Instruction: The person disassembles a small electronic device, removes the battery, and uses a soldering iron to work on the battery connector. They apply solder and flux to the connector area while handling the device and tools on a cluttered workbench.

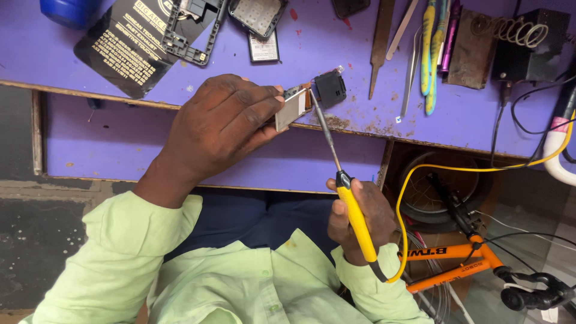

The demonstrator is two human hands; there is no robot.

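I have my left hand (219, 129) clamped over a small circuit board (292, 108), thumb and fingers pinching its pale metal-shielded end and pressing it down at the front edge of the purple bench (336, 54). Just beside the board, touching or nearly so at its far corner, sits a small black square part (330, 87). My right hand (360, 219) is wrapped shut around the yellow handle of a soldering iron (354, 216), held like a pen, and the thin metal shaft rises up and to the left until its tip meets the board's upper right corner, next to the black part.

To do this well I judge that the board must not slide: the left grip should press flat and keep its fingertips clear of the hot tip, which lies very near them. The iron should touch only the joint, at a shallow lean, with the yellow cord (420, 180) hanging slack to the right so it does not tug the tip.

Farther back on the bench lie a black phone frame (189, 36), a phone back panel (129, 48), a flat file (381, 42), tweezers (411, 72) and a coiled iron stand (510, 30). An orange bicycle (456, 264) stands below right.
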